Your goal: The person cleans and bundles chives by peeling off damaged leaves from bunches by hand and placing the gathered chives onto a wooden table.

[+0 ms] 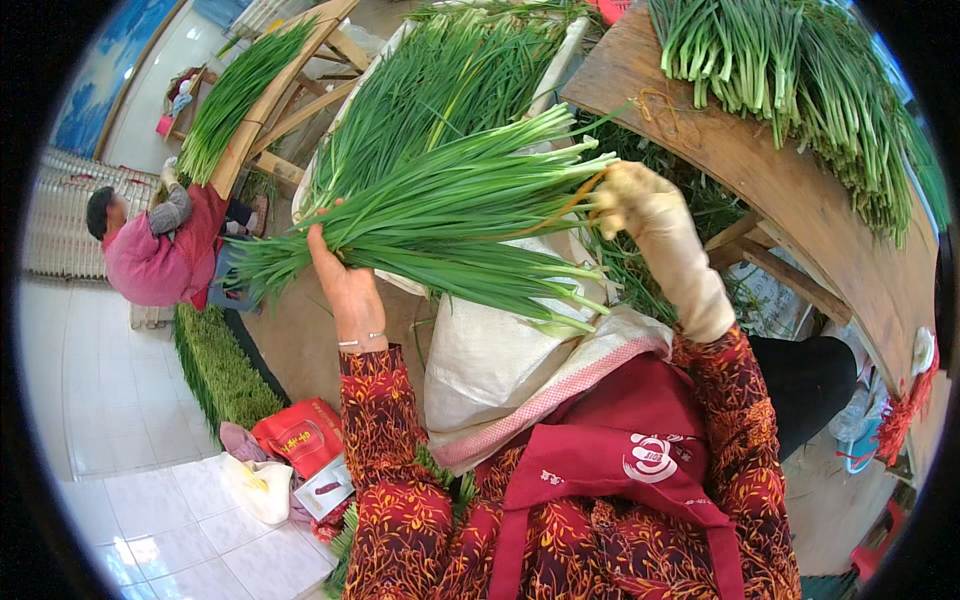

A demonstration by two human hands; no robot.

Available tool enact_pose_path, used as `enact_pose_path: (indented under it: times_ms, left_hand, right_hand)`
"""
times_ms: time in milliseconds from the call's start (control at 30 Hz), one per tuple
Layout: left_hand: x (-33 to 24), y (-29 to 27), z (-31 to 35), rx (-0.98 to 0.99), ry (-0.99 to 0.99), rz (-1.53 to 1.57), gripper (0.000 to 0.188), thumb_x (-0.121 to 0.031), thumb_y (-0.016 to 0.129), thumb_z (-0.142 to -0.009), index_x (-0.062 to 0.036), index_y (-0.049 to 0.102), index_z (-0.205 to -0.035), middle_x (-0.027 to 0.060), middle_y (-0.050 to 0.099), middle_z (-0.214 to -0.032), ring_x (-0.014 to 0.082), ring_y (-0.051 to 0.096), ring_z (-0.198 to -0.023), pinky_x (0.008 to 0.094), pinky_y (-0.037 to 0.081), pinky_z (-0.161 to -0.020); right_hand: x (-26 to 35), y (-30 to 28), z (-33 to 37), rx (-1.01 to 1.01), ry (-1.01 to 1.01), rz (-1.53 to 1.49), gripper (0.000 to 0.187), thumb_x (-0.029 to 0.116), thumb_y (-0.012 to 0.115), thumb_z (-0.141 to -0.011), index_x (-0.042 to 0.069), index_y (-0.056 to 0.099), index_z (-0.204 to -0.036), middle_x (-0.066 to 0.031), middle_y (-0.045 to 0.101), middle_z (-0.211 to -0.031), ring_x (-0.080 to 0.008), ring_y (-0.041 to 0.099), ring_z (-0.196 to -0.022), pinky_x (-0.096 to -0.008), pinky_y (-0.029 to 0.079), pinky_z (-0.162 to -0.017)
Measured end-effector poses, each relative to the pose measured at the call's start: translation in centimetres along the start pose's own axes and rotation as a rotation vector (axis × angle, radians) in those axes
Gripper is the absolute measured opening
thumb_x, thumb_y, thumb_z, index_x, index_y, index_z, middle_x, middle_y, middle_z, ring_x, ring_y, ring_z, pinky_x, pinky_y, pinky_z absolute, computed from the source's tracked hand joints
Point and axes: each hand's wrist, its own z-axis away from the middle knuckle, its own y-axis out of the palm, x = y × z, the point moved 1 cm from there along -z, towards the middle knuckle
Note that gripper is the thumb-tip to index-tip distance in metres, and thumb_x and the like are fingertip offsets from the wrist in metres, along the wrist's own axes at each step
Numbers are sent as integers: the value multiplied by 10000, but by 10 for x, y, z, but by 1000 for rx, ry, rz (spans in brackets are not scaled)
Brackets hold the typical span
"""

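Observation:
A loose bunch of garlic chives [450,205] lies across my lap area, green leaves toward the left and pale stem ends toward the right. My bare left hand [350,290] is wrapped round its leafy part, thumb in view and most fingers hidden behind the leaves. At the stem ends, my right hand [630,200] in a cream glove has its fingers closed on a thin yellow-brown withered leaf [572,212]. Under the bunch, a white woven sack [490,350] with a pink-striped edge covers my lap.
Beyond the bunch, a large pale container [562,65] holds a heap of chives. Sorted chives [760,60] lie on a curved-looking wooden table [790,225] at right, with red ties [905,425] at its edge. Another person [150,250] works at left. A red bag [298,435] rests near-left.

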Motion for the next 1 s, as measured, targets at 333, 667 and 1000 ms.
enact_pose_path:
  times_ms: [333, 667, 1000]
  left_hand:
    - [4, -9, -5, 34, -12, -99, 282, -245, 391, -853, -94, 429, -1088, 70, 416, -1179, 181, 393, -1078, 339, 318, -927]
    - [6, -6, 1, 57, 38, -130, 289, -274, 388, -854, -120, 419, -1097, 72, 419, -1183, 194, 392, -1090, 358, 321, -924]
    - [2, 2, 7, 13, 30, -147, 318, -292, 365, -867, -113, 388, -1128, 80, 390, -1208, 198, 372, -1107, 364, 309, -935]
  right_hand:
    - [-3, -143, 68, -174, 624, 1601, 356, 299, 515, -748, 44, 535, -996, -118, 551, -993, -229, 519, -924, -310, 420, -758]
    - [-32, -16, 9, 251, 435, 799, 312, 305, 557, -772, 27, 597, -909, -46, 591, -704, -113, 512, -619, -250, 411, -580]
    - [-23, -27, 30, 149, 235, 1032, 317, 328, 498, -803, 28, 565, -727, -38, 522, -586, -130, 449, -534, -252, 392, -532]
